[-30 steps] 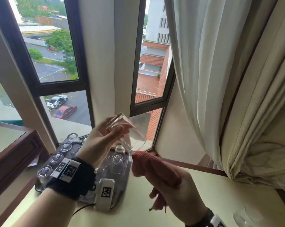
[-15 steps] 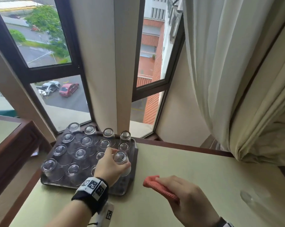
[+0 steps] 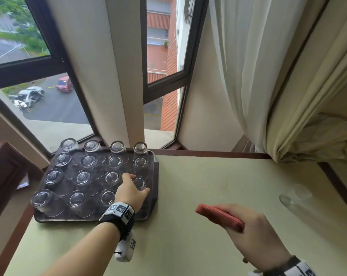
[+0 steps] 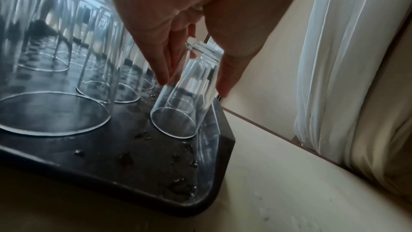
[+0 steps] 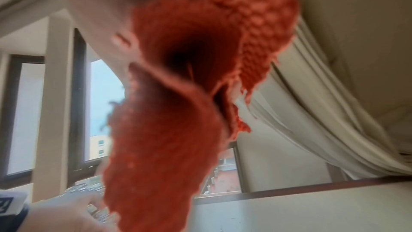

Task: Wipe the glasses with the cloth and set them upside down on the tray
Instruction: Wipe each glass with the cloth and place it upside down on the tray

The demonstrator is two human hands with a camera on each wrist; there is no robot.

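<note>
**Wiped glass coming down onto the tray**

A second ago the left hand [image 3: 131,193] was holding the glass [image 3: 139,183] up by the window against the red cloth [image 3: 218,216]; now it is lowering that glass, mouth down, onto the dark tray [image 3: 155,198] at the lower left of the head view, in the right-hand column beside the near right corner; in the left wrist view the fingers [image 4: 163,70] and thumb are pinching the glass [image 4: 189,98] by its sides near the base, and the glass is tilting, its rim touching the tray [image 4: 133,174] on one side and lifting on the other, so it is not yet sitting flat; the other glasses are standing inverted in rows across the tray; the right hand [image 3: 254,236] is hanging above the table [image 3: 188,246] at the lower right, fingers curling round the bunched cloth, which is drooping from the palm in the right wrist view [image 5: 169,112]; another glass [image 3: 294,198] is lying on the table at the right edge, near the curtain, apparently waiting its turn; judging by this, wiping of the held glass is done and only settling and release are remaining
</note>
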